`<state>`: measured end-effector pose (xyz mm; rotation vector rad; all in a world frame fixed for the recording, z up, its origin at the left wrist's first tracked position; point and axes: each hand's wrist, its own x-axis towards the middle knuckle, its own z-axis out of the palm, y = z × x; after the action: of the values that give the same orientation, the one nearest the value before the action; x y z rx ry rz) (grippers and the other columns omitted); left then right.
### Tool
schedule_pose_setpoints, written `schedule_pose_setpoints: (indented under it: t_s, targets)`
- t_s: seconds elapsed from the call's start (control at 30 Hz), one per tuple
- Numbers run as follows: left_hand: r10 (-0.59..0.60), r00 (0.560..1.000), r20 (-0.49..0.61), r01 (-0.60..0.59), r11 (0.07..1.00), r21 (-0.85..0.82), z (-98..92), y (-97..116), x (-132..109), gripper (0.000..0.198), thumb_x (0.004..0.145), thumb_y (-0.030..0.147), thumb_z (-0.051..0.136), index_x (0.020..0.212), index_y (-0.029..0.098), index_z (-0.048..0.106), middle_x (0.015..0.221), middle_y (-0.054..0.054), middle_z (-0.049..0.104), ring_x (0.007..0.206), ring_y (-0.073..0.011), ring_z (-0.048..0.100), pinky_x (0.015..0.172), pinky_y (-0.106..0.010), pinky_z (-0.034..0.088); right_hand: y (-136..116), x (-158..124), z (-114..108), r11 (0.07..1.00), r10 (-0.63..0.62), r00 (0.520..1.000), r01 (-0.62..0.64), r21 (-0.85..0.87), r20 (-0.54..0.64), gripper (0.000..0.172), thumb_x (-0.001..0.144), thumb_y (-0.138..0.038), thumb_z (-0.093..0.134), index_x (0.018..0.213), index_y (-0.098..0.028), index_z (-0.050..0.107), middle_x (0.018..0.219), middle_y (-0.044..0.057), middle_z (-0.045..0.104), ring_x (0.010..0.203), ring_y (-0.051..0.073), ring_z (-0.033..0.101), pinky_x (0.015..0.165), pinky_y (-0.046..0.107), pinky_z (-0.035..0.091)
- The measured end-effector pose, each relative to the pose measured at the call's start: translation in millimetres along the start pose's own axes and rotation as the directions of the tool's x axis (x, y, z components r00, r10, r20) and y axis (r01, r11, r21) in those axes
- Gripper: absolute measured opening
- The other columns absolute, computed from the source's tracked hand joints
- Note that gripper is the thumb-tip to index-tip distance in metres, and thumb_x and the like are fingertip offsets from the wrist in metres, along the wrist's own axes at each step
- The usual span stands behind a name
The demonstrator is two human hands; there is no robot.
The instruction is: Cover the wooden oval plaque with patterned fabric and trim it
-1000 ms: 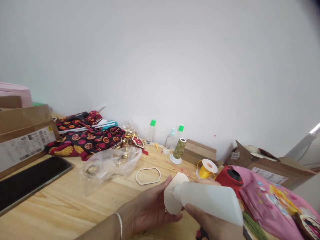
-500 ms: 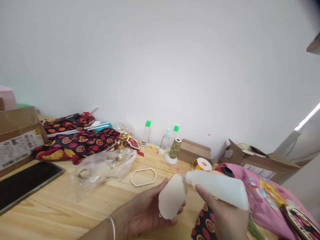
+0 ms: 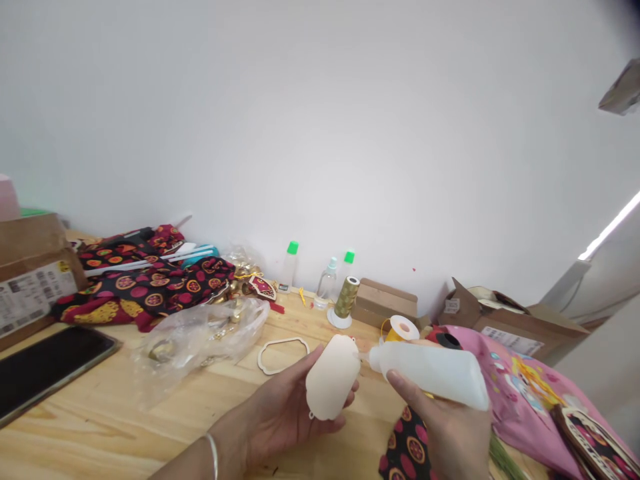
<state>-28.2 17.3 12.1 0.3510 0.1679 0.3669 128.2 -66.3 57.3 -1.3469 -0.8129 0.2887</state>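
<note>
My left hand [image 3: 295, 417] is closed around a pale, flat plaque [image 3: 333, 379] with a scalloped outline and small loops at its ends. In my right hand [image 3: 440, 420] lies a translucent white squeeze bottle [image 3: 433, 372], tipped on its side with its nozzle pointing left. The nozzle tip is at the plaque's right edge; whether it touches, I cannot tell. Behind the plaque, a thin wooden frame [image 3: 261, 360] of similar outline rests on the table. Beneath my right hand is a piece of dark patterned cloth [image 3: 407, 443].
A phone [image 3: 55, 367] and a clear plastic bag [image 3: 200, 337] with gold bells lie left. Patterned fabric [image 3: 145, 287] is heaped behind. Along the wall stand a green-capped bottle [image 3: 289, 267], a spray bottle [image 3: 327, 283] and a thread spool [image 3: 346, 300]. A pink bag [image 3: 525, 400] lies right.
The plaque in my left hand has shifted slightly left and up, and is turned a little. The bottle has moved slightly left with it. The whole view has shifted a little.
</note>
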Motion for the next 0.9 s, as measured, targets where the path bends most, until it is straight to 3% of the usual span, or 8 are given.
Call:
schedule_pose_setpoints:
  t_s: [0.23, 0.33, 0.53, 0.9]
  targets:
    - [0.084, 0.992, -0.089, -0.077, 0.994, 0.084, 0.7, 5.8, -1.1, 0.045, 0.079, 0.041, 0.045, 0.109, 0.009, 0.052, 0.090, -0.012, 0.065, 0.086, -0.0208, 0.059, 0.070, -0.030, 0.048, -4.6, -4.6, 2.3, 0.999, 0.010, 0.995, -0.014, 0.042, 0.098, 0.028, 0.047, -0.025, 0.076, 0.071, -0.013, 0.067, 0.062, 0.006, 0.069, 0.058, 0.024, 0.064, 0.054, 0.030, 0.054]
    - [0.091, 0.990, -0.111, -0.081, 0.993, 0.086, 0.7, 6.3, 0.0, 0.042, 0.078, 0.040, 0.047, 0.106, 0.010, 0.055, 0.089, -0.011, 0.066, 0.082, -0.0199, 0.061, 0.066, -0.028, 0.048, -4.0, -6.6, 2.8, 0.995, 0.033, 0.987, -0.048, 0.090, 0.159, 0.025, 0.050, -0.026, 0.074, 0.071, -0.013, 0.067, 0.062, 0.005, 0.069, 0.057, 0.022, 0.064, 0.053, 0.029, 0.053]
    - [0.019, 0.999, -0.034, -0.017, 0.998, 0.060, 1.3, 1.9, -0.7, 0.050, 0.079, 0.042, 0.044, 0.110, 0.004, 0.051, 0.092, -0.016, 0.064, 0.081, -0.0191, 0.060, 0.065, -0.026, 0.047, 2.5, 0.3, -0.6, 0.998, 0.005, 0.999, -0.003, 0.061, -0.032, 0.028, 0.046, -0.023, 0.076, 0.068, -0.011, 0.065, 0.063, 0.007, 0.070, 0.059, 0.025, 0.064, 0.056, 0.033, 0.053]
    - [-0.018, 0.999, -0.040, 0.023, 0.993, 0.119, 5.8, -6.6, -0.4, 0.043, 0.080, 0.041, 0.042, 0.105, 0.007, 0.052, 0.084, -0.017, 0.065, 0.077, -0.0193, 0.062, 0.059, -0.024, 0.044, 0.6, -4.7, 4.0, 0.994, 0.022, 0.998, -0.016, 0.107, -0.055, 0.034, 0.045, -0.019, 0.077, 0.076, -0.011, 0.065, 0.063, 0.006, 0.070, 0.062, 0.024, 0.065, 0.056, 0.031, 0.054]
